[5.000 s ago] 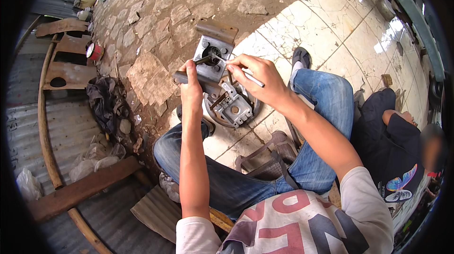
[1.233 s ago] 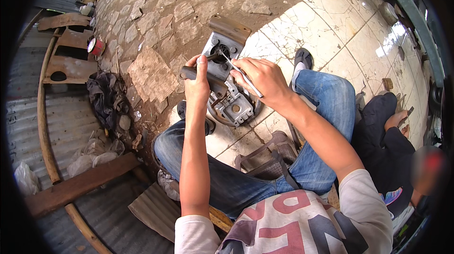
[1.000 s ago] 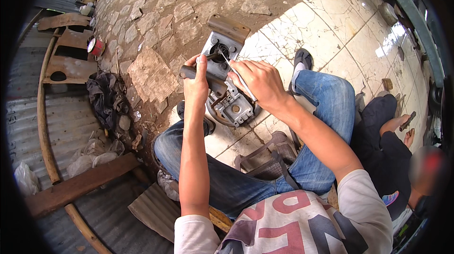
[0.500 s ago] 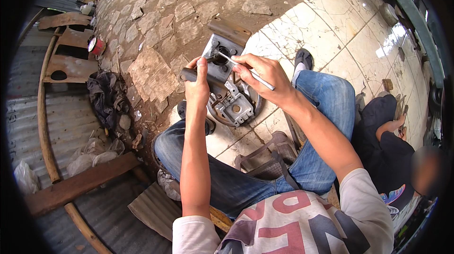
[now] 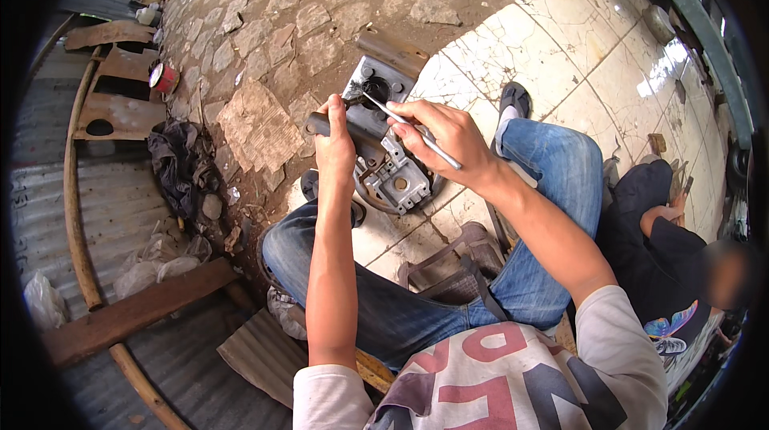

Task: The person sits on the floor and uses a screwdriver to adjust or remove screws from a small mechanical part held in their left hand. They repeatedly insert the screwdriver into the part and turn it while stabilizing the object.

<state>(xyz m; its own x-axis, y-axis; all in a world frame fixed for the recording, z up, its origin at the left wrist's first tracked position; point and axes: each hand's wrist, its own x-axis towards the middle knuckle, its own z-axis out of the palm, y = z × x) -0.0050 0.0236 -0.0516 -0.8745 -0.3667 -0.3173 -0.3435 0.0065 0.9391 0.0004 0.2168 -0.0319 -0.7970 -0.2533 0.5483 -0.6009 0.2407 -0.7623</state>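
Note:
My right hand point(image 5: 452, 146) pinches a slim silvery metal rod point(image 5: 431, 145), held at a slant. Its far tip is at the dark round opening point(image 5: 373, 91) in a grey metal plate point(image 5: 366, 119) with round bolt heads. My left hand point(image 5: 335, 146) is wrapped around a dark metal tube point(image 5: 318, 123) that runs across the near side of the plate. Something dark and thin shows by the left thumb; I cannot make out what it is. Nearer to me lies a silvery cast metal housing point(image 5: 398, 183) with a hole in its middle, on a round dark rim.
A brown metal channel point(image 5: 392, 52) lies beyond the plate. Flat cardboard point(image 5: 258, 126), dark cloth point(image 5: 180, 166) and a red can point(image 5: 163, 78) are on the left. A wooden plank point(image 5: 144, 310) crosses corrugated sheets. Another person point(image 5: 641, 230) sits at the right on pale tiles point(image 5: 561, 38).
My right hand has come slightly lower and nearer, so the rod slants more steeply and its tip sits a little further left. The left hand keeps its hold. The other person has shifted slightly.

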